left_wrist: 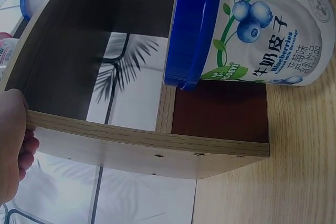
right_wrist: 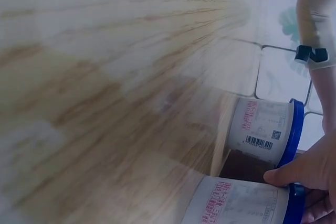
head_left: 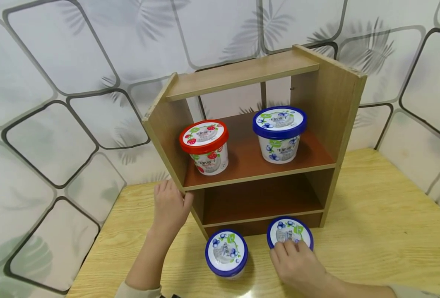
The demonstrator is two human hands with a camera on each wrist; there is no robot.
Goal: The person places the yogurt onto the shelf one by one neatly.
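My left hand (head_left: pixel 170 209) grips the left side panel of a small wooden shelf unit (head_left: pixel 242 76), its thumb on the front edge and fingers round the outside, as the left wrist view also shows. In front of the unit, my right hand (head_left: pixel 297 265) holds a blueberry milk tub (head_left: pixel 290 225) from above by its blue lid. The right wrist view shows the thumb (right_wrist: pixel 287 176) against the rim. Left of it on the table stands a second blue-lidded blueberry tub (head_left: pixel 226 253), apart from both hands.
On the middle shelf board (head_left: pixel 242 165) stand a red-lidded strawberry tub (head_left: pixel 206 145) at left and a blue-lidded tub (head_left: pixel 280 132) at right. The lower compartment (head_left: pixel 264 198) shows bare brown board. A patterned wall (head_left: pixel 138 49) rises behind the wooden table (head_left: pixel 387 231).
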